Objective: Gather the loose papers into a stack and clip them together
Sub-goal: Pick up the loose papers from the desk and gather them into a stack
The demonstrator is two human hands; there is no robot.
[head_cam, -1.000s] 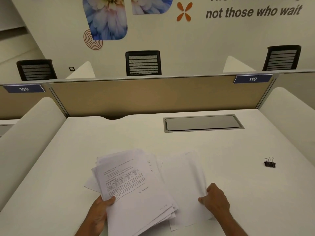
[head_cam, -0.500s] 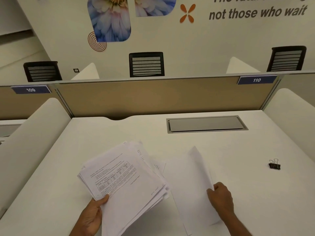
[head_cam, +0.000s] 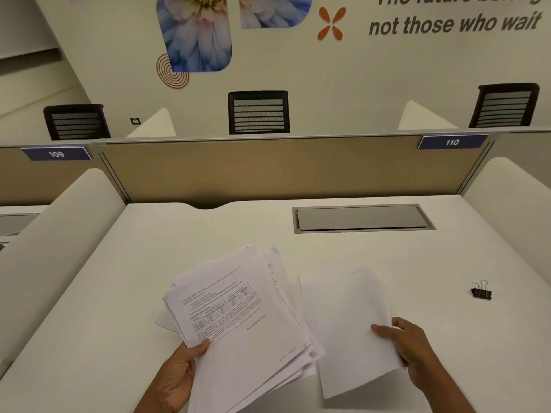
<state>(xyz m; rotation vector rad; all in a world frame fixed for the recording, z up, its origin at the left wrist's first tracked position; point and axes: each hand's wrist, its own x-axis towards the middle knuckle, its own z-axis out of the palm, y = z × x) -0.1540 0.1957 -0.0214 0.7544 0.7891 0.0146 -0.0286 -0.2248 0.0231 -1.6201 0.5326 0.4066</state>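
My left hand (head_cam: 176, 377) grips a fanned, uneven bundle of printed papers (head_cam: 238, 317) by its near left corner, thumb on the top sheet, which bears text and a table. My right hand (head_cam: 408, 350) pinches the right edge of a few blank white sheets (head_cam: 348, 326), lifted off the white desk (head_cam: 387, 257) beside the bundle. A black binder clip (head_cam: 480, 291) lies alone on the desk, far right of both hands.
A grey cable hatch (head_cam: 362, 218) is set in the desk behind the papers. A tan partition (head_cam: 268, 168) closes the back, and curved white dividers (head_cam: 53, 239) stand on both sides. Black chairs show beyond the partition.
My right hand has raised the blank sheets off the desk and drawn them right. My left hand has lifted the printed bundle and turned it a little anticlockwise.
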